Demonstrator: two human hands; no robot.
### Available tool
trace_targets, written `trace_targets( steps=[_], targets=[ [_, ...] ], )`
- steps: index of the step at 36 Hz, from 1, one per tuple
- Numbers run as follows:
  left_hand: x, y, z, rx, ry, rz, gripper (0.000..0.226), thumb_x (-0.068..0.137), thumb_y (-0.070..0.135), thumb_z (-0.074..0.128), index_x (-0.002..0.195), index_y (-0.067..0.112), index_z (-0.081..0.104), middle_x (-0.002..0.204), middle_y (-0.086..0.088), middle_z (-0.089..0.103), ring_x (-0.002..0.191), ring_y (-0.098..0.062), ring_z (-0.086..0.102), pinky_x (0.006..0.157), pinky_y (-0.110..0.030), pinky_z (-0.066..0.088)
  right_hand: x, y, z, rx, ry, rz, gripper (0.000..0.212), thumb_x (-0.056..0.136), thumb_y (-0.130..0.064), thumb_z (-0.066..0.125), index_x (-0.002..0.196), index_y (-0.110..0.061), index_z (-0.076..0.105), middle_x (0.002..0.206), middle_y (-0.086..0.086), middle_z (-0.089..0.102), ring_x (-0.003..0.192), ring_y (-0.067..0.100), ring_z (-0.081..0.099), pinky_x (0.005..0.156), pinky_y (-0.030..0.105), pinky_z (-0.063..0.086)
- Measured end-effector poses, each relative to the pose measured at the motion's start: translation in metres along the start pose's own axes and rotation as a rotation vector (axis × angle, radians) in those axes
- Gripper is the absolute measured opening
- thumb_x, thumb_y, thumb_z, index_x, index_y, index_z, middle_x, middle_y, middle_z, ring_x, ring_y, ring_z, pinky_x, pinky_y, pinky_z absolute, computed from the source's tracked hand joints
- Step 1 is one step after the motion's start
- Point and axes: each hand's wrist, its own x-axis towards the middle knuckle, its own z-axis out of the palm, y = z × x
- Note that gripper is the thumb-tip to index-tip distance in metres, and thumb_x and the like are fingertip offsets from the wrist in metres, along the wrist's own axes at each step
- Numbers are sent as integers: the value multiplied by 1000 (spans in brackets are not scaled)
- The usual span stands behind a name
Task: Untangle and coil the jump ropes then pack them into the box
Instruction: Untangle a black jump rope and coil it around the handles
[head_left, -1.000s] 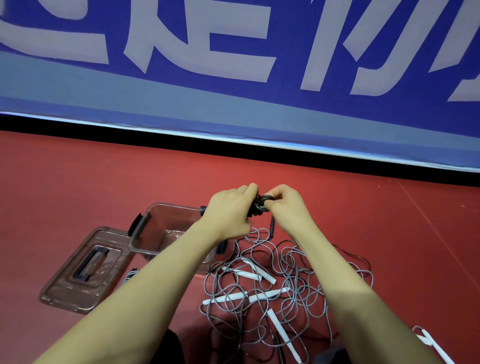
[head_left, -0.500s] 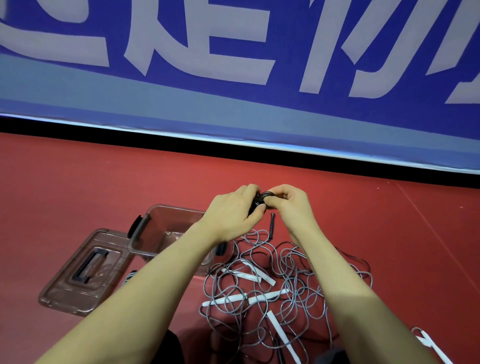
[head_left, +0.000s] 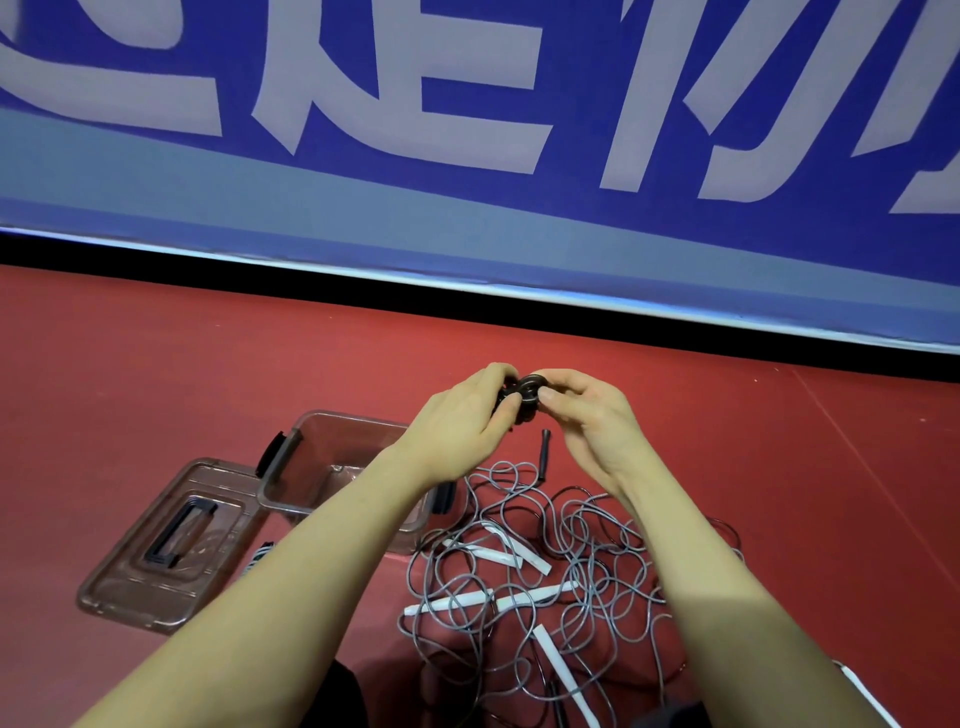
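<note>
Both hands are raised over the red floor and meet on a small black coiled jump rope (head_left: 529, 396). My left hand (head_left: 462, 423) grips its left side, and my right hand (head_left: 589, 415) pinches its right side with thumb and fingers. One black handle (head_left: 545, 449) hangs below the coil. Beneath my arms lies a tangle of grey jump ropes (head_left: 561, 582) with white handles (head_left: 498, 600). The clear brown box (head_left: 317, 467) stands open to the left, partly hidden by my left forearm.
The box's lid (head_left: 156, 551) with a black handle lies flat on the floor left of the box. A striped object (head_left: 257, 556) peeks out between lid and box. Another white handle (head_left: 867, 696) lies at the lower right. A blue banner wall (head_left: 467, 182) closes the far side.
My hands stay together on the black coil and have shifted slightly, the right fingers moving round the coil's right side. The grey tangle and the box have not moved.
</note>
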Motion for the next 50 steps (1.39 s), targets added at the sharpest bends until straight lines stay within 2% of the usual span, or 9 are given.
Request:
trace_targets(
  steps=[6, 11, 21, 28, 32, 37, 42, 47, 50],
  targets=[
    [-2, 3, 2, -83, 15, -13, 28, 101, 33, 33, 123, 17, 42, 105, 0, 63, 89, -21, 61, 80, -41, 48, -1, 2, 5, -104, 73, -107, 19, 85, 12, 54, 88, -4, 63, 84, 8, 64, 83, 17, 58, 85, 29, 47],
    [1, 7, 6, -98, 71, -75, 27, 99, 36, 37, 120, 21, 44, 107, 4, 62, 93, -19, 59, 79, -39, 46, -2, 1, 7, -313, 143, -227, 19, 87, 5, 58, 87, -13, 66, 80, -3, 68, 73, 3, 63, 73, 19, 50],
    [3, 8, 6, -164, 53, -131, 27, 96, 43, 41, 115, 24, 46, 104, 7, 60, 91, -16, 58, 80, -41, 47, 0, 4, 5, -238, 108, -151, 28, 83, 12, 58, 91, -14, 65, 86, 1, 67, 81, 8, 62, 79, 21, 49],
    [4, 8, 8, -321, -19, -207, 51, 97, 36, 44, 143, 18, 33, 129, -5, 55, 106, -19, 56, 92, -35, 45, -1, 3, 6, -358, 194, -202, 22, 85, 8, 58, 89, -12, 64, 94, 6, 64, 73, -2, 60, 70, 11, 46],
    [9, 8, 6, -371, -14, -289, 47, 93, 41, 51, 133, 16, 45, 108, -2, 63, 83, -19, 58, 73, -30, 47, -1, 4, 7, -397, 228, -230, 24, 85, 6, 58, 86, -17, 65, 98, 12, 65, 80, 8, 61, 73, 13, 47],
    [10, 9, 5, -246, -26, -275, 36, 89, 53, 47, 98, 19, 49, 90, 1, 64, 78, -21, 61, 77, -46, 50, -1, 3, 8, -382, 238, -235, 26, 85, 4, 60, 86, -21, 67, 100, 12, 67, 85, 16, 63, 77, 18, 50],
    [9, 12, 1, -202, -28, -252, 38, 93, 54, 41, 117, 24, 46, 91, 7, 66, 86, -20, 63, 83, -42, 49, -1, 2, 12, -345, 246, -246, 28, 85, 5, 60, 83, -22, 68, 96, 9, 66, 81, 10, 63, 80, 22, 51],
    [8, 11, 2, -275, 17, -251, 38, 86, 63, 38, 104, 31, 50, 86, 10, 69, 83, -16, 64, 83, -43, 50, -1, 0, 15, -328, 247, -271, 29, 85, 6, 61, 83, -22, 68, 98, 13, 65, 80, 4, 63, 81, 19, 50],
    [8, 11, 3, -218, 63, -234, 36, 89, 60, 42, 112, 32, 47, 86, 10, 67, 82, -17, 63, 82, -41, 50, -1, 1, 15, -317, 254, -266, 27, 85, 5, 61, 84, -21, 69, 102, 15, 65, 82, 5, 64, 82, 20, 51]
  ],
)
